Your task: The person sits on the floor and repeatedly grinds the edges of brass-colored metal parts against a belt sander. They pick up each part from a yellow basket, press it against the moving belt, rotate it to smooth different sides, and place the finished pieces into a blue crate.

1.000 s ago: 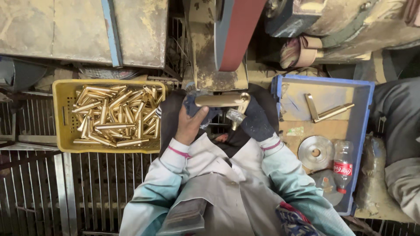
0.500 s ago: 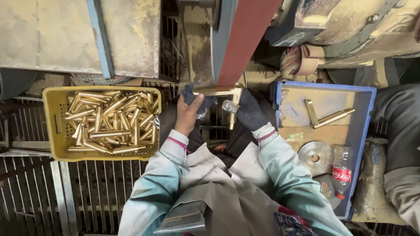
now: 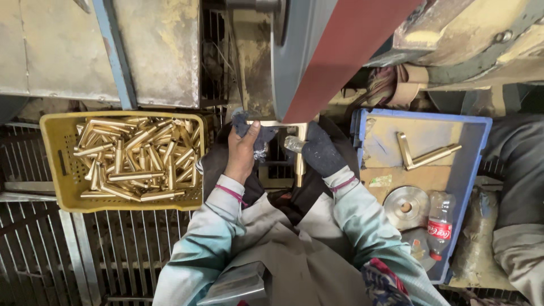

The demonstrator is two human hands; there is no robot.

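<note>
A metal-finishing workshop: a wide red abrasive belt (image 3: 351, 51) runs on a heavy, grime-coated machine frame (image 3: 158, 51). Left of the belt, a yellow plastic crate (image 3: 62, 170) brims with brass-coloured metal parts (image 3: 136, 158). Right of the belt, a blue tray (image 3: 476, 147) carries 1 L-shaped brass piece (image 3: 425, 154) and a round metal disc (image 3: 405, 207). Below the belt, steel floor grating (image 3: 113, 249) and dusty, worn surfaces mark a factory shop floor rather than a home.
</note>
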